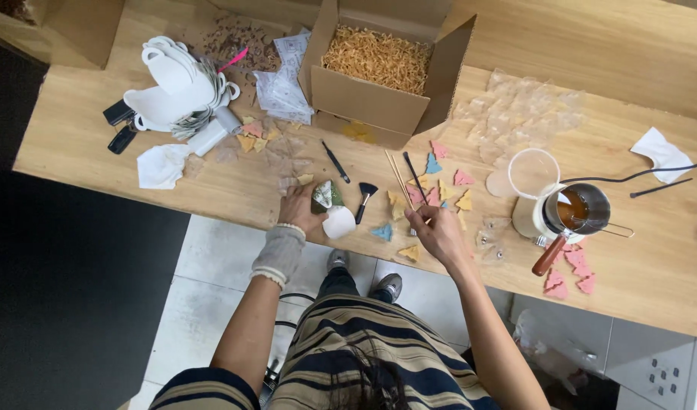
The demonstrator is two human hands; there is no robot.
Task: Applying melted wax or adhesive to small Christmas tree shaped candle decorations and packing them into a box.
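My left hand (300,210) rests on the wooden table (234,182) near its front edge, fingers around a small green and white mould (325,196) beside a white piece (339,223). My right hand (436,228) is closed on a thin dark stick (414,176) that points away from me over small coloured tree-shaped pieces (439,188) in pink, yellow and blue. A small black brush (365,199) lies between my hands. A wristband covers my left wrist.
An open cardboard box (379,76) of straw-like filler stands at the back. White moulds (174,87) are piled far left. A metal pot (583,211) with a wooden handle and a clear cup (533,171) sit right, beside pink pieces (572,269). Clear plastic bags (515,114) lie behind.
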